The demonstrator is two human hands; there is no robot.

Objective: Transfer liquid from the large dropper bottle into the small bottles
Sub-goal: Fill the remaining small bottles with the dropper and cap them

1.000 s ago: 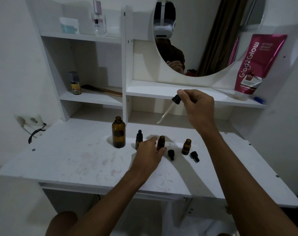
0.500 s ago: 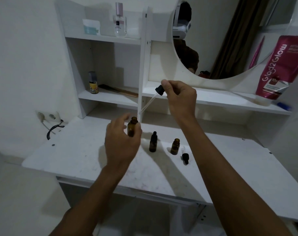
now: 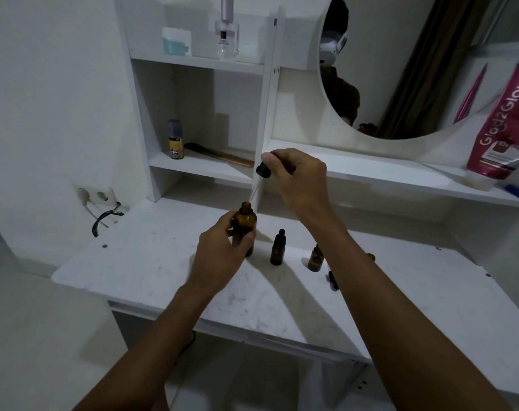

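The large amber bottle (image 3: 246, 225) stands uncapped on the white table (image 3: 163, 262), and my left hand (image 3: 222, 247) grips it around the body. Above it my right hand (image 3: 299, 179) pinches the black bulb of the dropper (image 3: 263, 169). Its glass pipette slants down with the tip at the bottle's mouth. To the right stand small amber bottles: one capped (image 3: 279, 247), one open (image 3: 316, 258), and a third (image 3: 370, 257) mostly hidden behind my right forearm. A small black dropper cap (image 3: 332, 280) lies on the table beside them.
Shelves rise behind the table with a yellow-labelled bottle (image 3: 176, 140), a comb (image 3: 222, 155) and a perfume bottle (image 3: 227, 31). A pink tube (image 3: 501, 126) leans by the round mirror (image 3: 400, 69). A wall socket (image 3: 95, 195) with a black cable is at the left.
My left hand left the small bottles and took hold of the large bottle. My right hand brought the dropper left and down, so its tip now meets the bottle's mouth.
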